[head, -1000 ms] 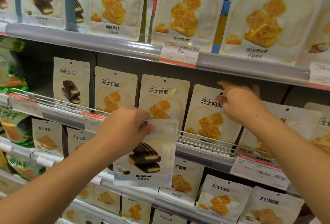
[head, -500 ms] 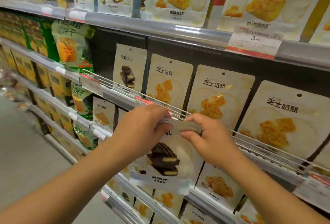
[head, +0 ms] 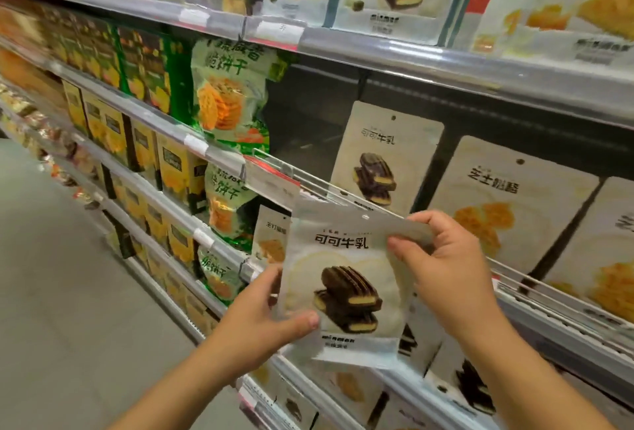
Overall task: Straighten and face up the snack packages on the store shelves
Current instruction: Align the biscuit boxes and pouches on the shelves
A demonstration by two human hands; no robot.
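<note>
- Head view: your left hand (head: 260, 323) and right hand (head: 442, 268) each pinch the cocoa package (head: 346, 278), held just below the standing cocoa package (head: 384, 158).
- It faces forward but is not yet shelved; the gap beside that package looks unfilled.

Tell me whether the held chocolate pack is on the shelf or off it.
Off. The pack hangs in front of the shelves, gripped by the left hand and right hand.

You hold a pale grey-white packet (head: 346, 278) with dark brown and yellow cakes on it. The bags (head: 228, 96) are green with orange cookies. The boxes (head: 178, 172) are yellow.
</note>
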